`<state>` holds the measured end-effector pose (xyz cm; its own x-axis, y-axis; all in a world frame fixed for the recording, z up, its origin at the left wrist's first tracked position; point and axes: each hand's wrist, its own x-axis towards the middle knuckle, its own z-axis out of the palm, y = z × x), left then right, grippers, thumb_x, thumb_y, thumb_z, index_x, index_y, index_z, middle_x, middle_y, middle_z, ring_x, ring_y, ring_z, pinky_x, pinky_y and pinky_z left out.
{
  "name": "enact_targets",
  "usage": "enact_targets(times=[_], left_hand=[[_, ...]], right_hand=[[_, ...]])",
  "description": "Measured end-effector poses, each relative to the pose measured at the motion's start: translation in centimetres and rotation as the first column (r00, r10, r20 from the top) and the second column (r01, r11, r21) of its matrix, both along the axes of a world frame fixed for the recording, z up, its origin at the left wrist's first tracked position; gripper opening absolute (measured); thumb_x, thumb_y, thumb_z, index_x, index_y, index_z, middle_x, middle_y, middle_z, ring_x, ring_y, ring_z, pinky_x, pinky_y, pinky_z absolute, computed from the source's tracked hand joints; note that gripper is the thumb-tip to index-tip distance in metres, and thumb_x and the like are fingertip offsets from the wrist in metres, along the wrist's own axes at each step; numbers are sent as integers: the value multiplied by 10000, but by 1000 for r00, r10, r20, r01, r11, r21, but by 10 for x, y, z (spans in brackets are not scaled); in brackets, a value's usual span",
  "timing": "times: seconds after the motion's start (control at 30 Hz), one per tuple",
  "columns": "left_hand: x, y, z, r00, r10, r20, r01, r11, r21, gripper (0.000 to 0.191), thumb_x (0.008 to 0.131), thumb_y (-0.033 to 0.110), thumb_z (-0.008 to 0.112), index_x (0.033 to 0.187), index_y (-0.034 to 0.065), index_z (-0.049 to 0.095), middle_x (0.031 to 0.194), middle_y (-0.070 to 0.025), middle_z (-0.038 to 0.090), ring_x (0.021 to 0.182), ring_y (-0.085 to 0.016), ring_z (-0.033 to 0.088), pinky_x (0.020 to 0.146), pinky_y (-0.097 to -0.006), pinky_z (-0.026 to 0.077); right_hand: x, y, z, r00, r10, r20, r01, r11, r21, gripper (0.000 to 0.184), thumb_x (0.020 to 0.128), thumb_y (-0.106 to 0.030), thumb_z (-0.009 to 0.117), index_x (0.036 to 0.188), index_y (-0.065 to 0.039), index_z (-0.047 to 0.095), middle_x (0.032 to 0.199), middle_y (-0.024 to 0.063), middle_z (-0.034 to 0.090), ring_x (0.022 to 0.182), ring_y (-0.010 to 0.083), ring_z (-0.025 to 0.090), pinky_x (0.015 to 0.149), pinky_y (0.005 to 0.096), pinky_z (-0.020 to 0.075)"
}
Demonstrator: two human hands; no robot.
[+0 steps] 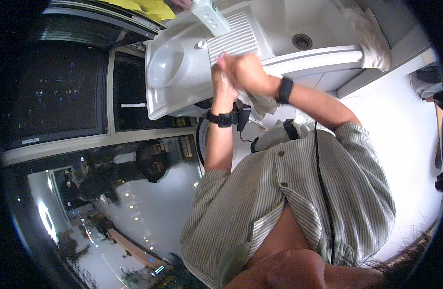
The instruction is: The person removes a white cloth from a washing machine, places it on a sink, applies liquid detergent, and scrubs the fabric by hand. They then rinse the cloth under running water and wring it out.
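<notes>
My left hand (223, 85) and my right hand (248, 70) meet in front of the white ribbed washboard (236, 34) of a laundry sink. The right hand is curled and blurred, partly over the left. A small pinkish patch shows between them; whether it is a thing or a fingertip is unclear. Greyish cloth (261, 104) hangs just below the hands, and I cannot tell whether either hand grips it. A pale bottle (212, 20) stands on the washboard's far end. A white cap-like piece (202, 44) and a translucent bowl (166, 64) lie to its left.
The sink basin (279, 21) with its drain (302, 41) is at the upper right. A light cloth (375, 39) drapes over its right edge. Yellow material (145, 9) lies at the top by the window. Below the counter, a round appliance door (204, 139) is partly visible.
</notes>
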<state>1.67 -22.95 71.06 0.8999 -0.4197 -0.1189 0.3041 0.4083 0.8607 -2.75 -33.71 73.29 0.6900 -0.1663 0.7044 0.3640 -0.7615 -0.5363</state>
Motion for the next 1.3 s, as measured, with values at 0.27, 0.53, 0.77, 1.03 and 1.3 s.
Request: enact_targets(times=[0.27, 0.53, 0.77, 1.03, 1.3], left_hand=[[0, -2, 0, 997, 10, 80, -19, 994, 106, 443, 1015, 455, 554, 1079, 21, 618, 1036, -44, 615, 967, -137, 570, 823, -322, 486], [-9, -7, 6, 976, 14, 215, -61, 976, 211, 412, 1021, 471, 535, 844, 101, 560, 824, 38, 525, 768, -80, 508, 670, -278, 438], [-17, 1, 6, 981, 0, 196, -22, 994, 108, 429, 1005, 484, 563, 856, 82, 558, 799, 64, 490, 689, -58, 440, 608, -246, 395], [-25, 50, 52, 912, -202, 358, 13, 885, 466, 593, 1064, 470, 412, 1123, -61, 669, 1026, -107, 701, 927, -143, 638, 866, -279, 506], [-16, 69, 72, 852, -399, 338, 143, 799, 584, 520, 1089, 411, 369, 1212, 2, 665, 1139, -84, 676, 858, -83, 516, 867, -246, 447]], right_hand=[[2, -2, -2, 998, -64, -23, 66, 995, 81, 477, 1014, -365, 511, 655, -75, 627, 606, 184, 607, 557, 396, 614, 517, 483, 483], [-6, -4, 12, 998, -67, 20, 65, 994, 89, 436, 1009, -331, 520, 686, -61, 631, 581, 190, 582, 510, 382, 596, 504, 479, 481], [-8, 0, -10, 990, 132, 56, -125, 985, -123, 299, 984, -236, 586, 740, -69, 628, 582, 146, 580, 507, 360, 579, 491, 438, 476], [-2, -84, -19, 807, 515, -289, -176, 677, 714, 492, 1067, -467, 422, 922, -56, 650, 728, -28, 540, 651, 53, 458, 601, 229, 416], [-34, -89, -9, 728, 662, -178, -294, 536, 791, 328, 1037, -372, 536, 963, -87, 682, 940, -50, 626, 815, 48, 525, 798, 206, 430]])
